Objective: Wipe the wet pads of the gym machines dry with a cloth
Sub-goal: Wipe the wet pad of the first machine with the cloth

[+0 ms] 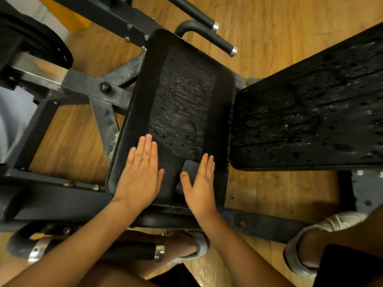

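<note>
Right hand (202, 183) lay flat on the cloth (190, 167), lower centre.
Left hand (141, 175) rested open on the seat pad (182, 96); the limp cloth likely needed palm pressure.

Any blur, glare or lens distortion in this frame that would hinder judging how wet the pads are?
Head view: wide-angle distortion bends the machine frame toward the edges; the long pad is smeared by blur at its far end; the seat pad is sharp, its wet centre glinting without blown-out glare; the left hand, right hand and cloth are in focus.
</note>
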The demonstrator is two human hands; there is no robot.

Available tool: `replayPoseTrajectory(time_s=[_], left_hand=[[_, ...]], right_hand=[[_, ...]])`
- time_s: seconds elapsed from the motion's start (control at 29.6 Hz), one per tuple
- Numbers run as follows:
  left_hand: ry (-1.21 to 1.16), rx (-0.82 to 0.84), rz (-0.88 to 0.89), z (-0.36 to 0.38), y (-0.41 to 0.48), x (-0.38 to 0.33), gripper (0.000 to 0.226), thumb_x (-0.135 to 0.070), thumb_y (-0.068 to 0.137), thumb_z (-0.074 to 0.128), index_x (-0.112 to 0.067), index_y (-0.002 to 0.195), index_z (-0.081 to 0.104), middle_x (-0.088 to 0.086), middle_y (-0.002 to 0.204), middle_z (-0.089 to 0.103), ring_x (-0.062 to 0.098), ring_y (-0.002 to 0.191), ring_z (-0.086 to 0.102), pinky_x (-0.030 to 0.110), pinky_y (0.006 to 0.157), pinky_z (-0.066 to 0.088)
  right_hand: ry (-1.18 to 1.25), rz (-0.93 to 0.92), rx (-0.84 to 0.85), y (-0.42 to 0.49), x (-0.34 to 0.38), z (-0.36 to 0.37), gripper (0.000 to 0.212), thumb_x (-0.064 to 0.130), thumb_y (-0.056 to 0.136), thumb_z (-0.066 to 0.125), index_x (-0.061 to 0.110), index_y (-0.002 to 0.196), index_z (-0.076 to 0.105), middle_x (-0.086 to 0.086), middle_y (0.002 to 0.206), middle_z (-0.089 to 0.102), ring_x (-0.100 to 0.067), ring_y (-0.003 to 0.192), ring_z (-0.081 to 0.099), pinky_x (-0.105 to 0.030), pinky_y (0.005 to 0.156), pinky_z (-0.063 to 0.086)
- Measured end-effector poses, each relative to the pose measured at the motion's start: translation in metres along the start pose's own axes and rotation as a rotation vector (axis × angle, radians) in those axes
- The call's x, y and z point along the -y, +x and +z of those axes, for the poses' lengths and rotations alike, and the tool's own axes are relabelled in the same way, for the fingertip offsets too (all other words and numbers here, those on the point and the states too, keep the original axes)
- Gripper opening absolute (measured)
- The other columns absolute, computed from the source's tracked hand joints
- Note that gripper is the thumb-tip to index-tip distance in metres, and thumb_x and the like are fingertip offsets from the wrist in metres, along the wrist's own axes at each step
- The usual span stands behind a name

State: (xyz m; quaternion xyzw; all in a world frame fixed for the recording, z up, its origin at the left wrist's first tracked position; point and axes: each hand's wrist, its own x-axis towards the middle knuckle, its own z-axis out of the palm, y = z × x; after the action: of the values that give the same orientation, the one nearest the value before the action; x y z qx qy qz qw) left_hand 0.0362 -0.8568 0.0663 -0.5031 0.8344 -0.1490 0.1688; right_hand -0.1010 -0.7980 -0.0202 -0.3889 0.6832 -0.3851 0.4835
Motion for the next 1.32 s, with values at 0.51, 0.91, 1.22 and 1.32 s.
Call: replayPoseTrajectory(time_s=[0.51,0.91,1.22,1.32], left_hand=[[0.084,-0.036,0.087,-0.006,0.017,0.048,0.079,-0.048,0.099,0.025,0.011,0.152,0.023,0.033,0.162,0.012,0.042,0.154,0.01,0.056,0.123,0.019],[0.037,-0.052,0.091,-0.005,0.02,0.047,0.079,-0.048,0.098,0.027,0.011,0.152,0.023,0.034,0.162,0.012,0.043,0.153,0.01,0.057,0.123,0.019],[0.035,-0.062,0.098,-0.005,0.021,0.046,0.079,-0.046,0.099,0.027,0.011,0.152,0.023,0.035,0.161,0.011,0.044,0.153,0.011,0.059,0.122,0.018],[0.045,-0.054,0.093,-0.005,0.021,0.047,0.079,-0.047,0.099,0.027,0.011,0.153,0.021,0.035,0.162,0.01,0.044,0.153,0.009,0.058,0.123,0.017]], right_hand=[[-0.142,-0.097,-0.02,0.001,-0.01,0.016,0.074,0.034,0.107,0.041,0.009,0.16,-0.005,0.006,0.162,-0.025,-0.014,0.15,-0.029,-0.031,0.124,-0.011],[-0.181,-0.227,-0.063,0.043,-0.027,0.0,0.06,0.024,0.107,0.034,0.013,0.161,0.01,0.012,0.166,-0.012,-0.01,0.151,-0.027,-0.024,0.122,-0.011],[-0.199,-0.166,-0.227,0.054,-0.026,0.012,0.055,0.03,0.11,0.027,0.005,0.159,0.018,-0.001,0.169,0.0,-0.019,0.155,-0.017,-0.023,0.124,-0.008],[-0.178,-0.129,-0.25,0.088,-0.018,0.001,0.054,0.02,0.11,0.033,0.009,0.16,0.016,-0.005,0.17,0.004,-0.023,0.155,-0.015,-0.035,0.127,-0.002]])
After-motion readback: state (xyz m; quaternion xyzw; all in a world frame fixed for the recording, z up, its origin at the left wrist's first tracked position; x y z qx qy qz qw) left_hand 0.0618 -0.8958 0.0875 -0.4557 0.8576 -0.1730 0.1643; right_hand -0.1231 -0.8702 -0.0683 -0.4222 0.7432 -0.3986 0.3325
